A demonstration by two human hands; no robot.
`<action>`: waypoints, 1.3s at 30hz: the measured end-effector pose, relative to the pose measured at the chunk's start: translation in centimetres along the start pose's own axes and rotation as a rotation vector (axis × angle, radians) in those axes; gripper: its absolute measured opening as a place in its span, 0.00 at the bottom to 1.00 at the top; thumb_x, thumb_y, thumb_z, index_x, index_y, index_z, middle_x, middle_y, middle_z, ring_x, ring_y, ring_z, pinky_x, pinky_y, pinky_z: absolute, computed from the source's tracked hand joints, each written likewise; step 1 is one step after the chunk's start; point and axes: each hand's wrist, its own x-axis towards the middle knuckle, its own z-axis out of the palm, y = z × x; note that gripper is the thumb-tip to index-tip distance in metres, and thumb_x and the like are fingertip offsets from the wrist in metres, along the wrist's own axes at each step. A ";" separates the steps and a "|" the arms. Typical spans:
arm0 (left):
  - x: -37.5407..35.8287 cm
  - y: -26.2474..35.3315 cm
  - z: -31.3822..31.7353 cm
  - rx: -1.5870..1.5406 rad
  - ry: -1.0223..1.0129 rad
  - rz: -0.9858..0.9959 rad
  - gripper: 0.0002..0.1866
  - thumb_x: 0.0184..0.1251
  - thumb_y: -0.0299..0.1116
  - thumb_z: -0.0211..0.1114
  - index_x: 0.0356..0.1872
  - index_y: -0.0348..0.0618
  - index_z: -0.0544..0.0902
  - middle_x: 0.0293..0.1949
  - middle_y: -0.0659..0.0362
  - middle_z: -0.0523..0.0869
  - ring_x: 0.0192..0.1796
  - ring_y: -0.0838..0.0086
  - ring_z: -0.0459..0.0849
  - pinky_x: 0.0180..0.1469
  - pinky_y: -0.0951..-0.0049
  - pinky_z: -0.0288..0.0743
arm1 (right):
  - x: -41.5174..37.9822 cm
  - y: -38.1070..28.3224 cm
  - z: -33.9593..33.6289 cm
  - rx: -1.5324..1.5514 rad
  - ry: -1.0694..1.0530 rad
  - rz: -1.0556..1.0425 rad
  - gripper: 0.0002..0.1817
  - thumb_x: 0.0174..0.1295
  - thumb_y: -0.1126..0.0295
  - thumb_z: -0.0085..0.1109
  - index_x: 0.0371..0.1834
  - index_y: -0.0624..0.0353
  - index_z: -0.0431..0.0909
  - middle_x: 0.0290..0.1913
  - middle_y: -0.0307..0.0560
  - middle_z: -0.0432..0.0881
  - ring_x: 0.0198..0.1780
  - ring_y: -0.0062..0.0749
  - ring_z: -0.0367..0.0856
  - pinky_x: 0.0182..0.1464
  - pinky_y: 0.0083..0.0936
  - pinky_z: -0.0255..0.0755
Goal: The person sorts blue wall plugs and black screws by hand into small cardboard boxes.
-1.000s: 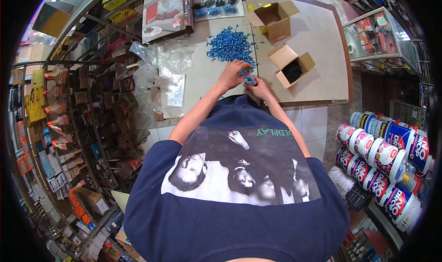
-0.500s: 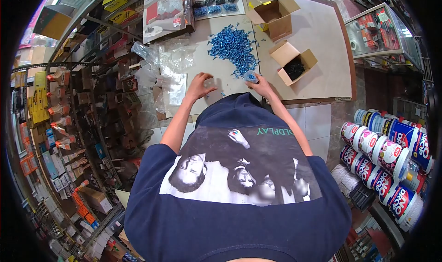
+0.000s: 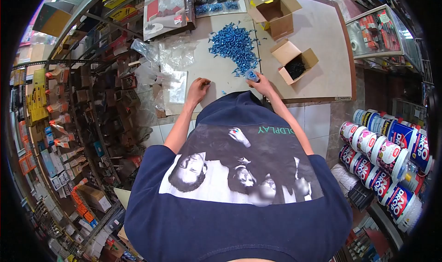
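Observation:
A heap of small blue pieces (image 3: 234,45) lies spread on the table top (image 3: 221,27). My right hand (image 3: 262,85) is wrapped round a small clear container (image 3: 251,75) with blue pieces in it, at the heap's near end. To the left, my left hand (image 3: 198,90) is closed over the table beside a clear plastic packet (image 3: 177,88); something small and dark shows at its fingertips, too small to name. A stray blue piece (image 3: 223,92) lies between my hands near the table's front edge.
Right of the heap stand an open empty carton (image 3: 279,26) and an open box (image 3: 286,73) holding dark pieces. Crumpled plastic bags (image 3: 172,55) lie at left, below a large flat box (image 3: 166,11). Bags of blue and black pieces (image 3: 220,6) lie at the back.
My left hand has drawn its fingers together and shifted slightly left. My right hand keeps hold of the clear container, almost in the same place.

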 end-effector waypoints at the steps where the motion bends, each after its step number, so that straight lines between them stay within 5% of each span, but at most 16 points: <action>1: 0.5 0.8 0.2 0.001 0.003 0.000 0.09 0.58 0.26 0.66 0.40 0.40 0.84 0.36 0.51 0.83 0.41 0.61 0.83 0.46 0.66 0.76 | 0.0 -0.1 0.0 -0.008 0.002 0.005 0.24 0.56 0.59 0.68 0.53 0.57 0.78 0.33 0.39 0.84 0.34 0.21 0.81 0.44 0.22 0.74; 5: 3.8 5.7 1.6 -0.088 0.008 0.172 0.11 0.57 0.25 0.67 0.42 0.41 0.83 0.35 0.53 0.84 0.38 0.62 0.83 0.45 0.66 0.76 | -0.1 -0.3 -0.2 -0.002 -0.016 0.011 0.24 0.56 0.58 0.69 0.53 0.57 0.78 0.32 0.38 0.84 0.34 0.20 0.81 0.44 0.22 0.73; 7: 5.5 8.4 2.6 -0.130 -0.005 0.221 0.12 0.57 0.25 0.67 0.43 0.41 0.83 0.35 0.54 0.84 0.39 0.63 0.83 0.45 0.66 0.76 | 0.4 0.5 0.1 0.005 -0.032 -0.019 0.25 0.53 0.57 0.68 0.53 0.56 0.78 0.36 0.47 0.86 0.40 0.33 0.84 0.47 0.30 0.74; 12: 8.2 11.6 5.2 -0.123 -0.170 0.449 0.13 0.59 0.30 0.70 0.45 0.43 0.83 0.38 0.56 0.85 0.42 0.66 0.83 0.47 0.66 0.76 | -0.4 -0.5 -0.2 -0.071 0.028 -0.028 0.27 0.53 0.57 0.68 0.54 0.57 0.77 0.41 0.51 0.85 0.44 0.39 0.83 0.49 0.32 0.74; 17: 7.7 11.9 5.2 -0.078 -0.274 0.459 0.16 0.58 0.33 0.71 0.47 0.43 0.82 0.42 0.54 0.85 0.46 0.64 0.83 0.48 0.66 0.77 | 0.5 1.0 0.2 -0.095 0.047 0.019 0.30 0.51 0.58 0.69 0.58 0.57 0.75 0.47 0.53 0.84 0.49 0.40 0.82 0.53 0.32 0.73; 20: 7.1 9.3 5.2 -0.104 -0.170 0.460 0.18 0.57 0.35 0.72 0.48 0.43 0.81 0.43 0.54 0.83 0.46 0.63 0.82 0.48 0.66 0.77 | 1.2 2.4 0.3 0.014 -0.043 -0.072 0.32 0.52 0.58 0.69 0.60 0.57 0.74 0.50 0.53 0.83 0.51 0.40 0.81 0.55 0.31 0.72; 23: 5.3 7.7 3.5 -0.093 -0.097 0.349 0.21 0.51 0.37 0.75 0.47 0.44 0.81 0.45 0.55 0.82 0.47 0.61 0.81 0.50 0.65 0.76 | 0.4 1.4 0.1 -0.039 0.003 -0.063 0.31 0.53 0.57 0.68 0.61 0.56 0.74 0.48 0.51 0.84 0.49 0.37 0.82 0.53 0.31 0.73; 25: 3.9 6.4 2.2 0.042 -0.258 0.314 0.23 0.50 0.38 0.76 0.49 0.44 0.82 0.47 0.56 0.80 0.50 0.62 0.79 0.53 0.65 0.74 | 0.8 1.7 0.3 0.041 -0.025 -0.006 0.29 0.54 0.56 0.67 0.59 0.56 0.76 0.42 0.48 0.85 0.44 0.32 0.83 0.50 0.29 0.73; 29: 1.6 1.8 2.7 0.175 -0.260 0.391 0.18 0.43 0.33 0.75 0.40 0.51 0.85 0.44 0.56 0.80 0.50 0.59 0.77 0.56 0.63 0.72 | 0.0 0.3 -0.1 0.047 -0.050 -0.010 0.26 0.55 0.55 0.67 0.55 0.55 0.77 0.36 0.43 0.85 0.38 0.28 0.82 0.47 0.27 0.73; 31: 1.2 1.5 3.1 0.146 -0.220 0.366 0.14 0.44 0.31 0.74 0.36 0.51 0.86 0.44 0.58 0.81 0.49 0.59 0.77 0.55 0.63 0.73 | -0.2 0.0 0.0 0.041 -0.022 -0.023 0.20 0.58 0.62 0.67 0.50 0.58 0.78 0.31 0.38 0.82 0.34 0.20 0.79 0.42 0.21 0.73; 39: 2.4 1.7 3.4 0.036 -0.077 0.293 0.07 0.55 0.30 0.70 0.36 0.44 0.85 0.37 0.56 0.84 0.43 0.61 0.81 0.47 0.65 0.76 | 0.2 0.7 0.2 0.040 -0.037 -0.034 0.23 0.56 0.55 0.66 0.50 0.56 0.79 0.32 0.41 0.84 0.36 0.26 0.81 0.45 0.27 0.73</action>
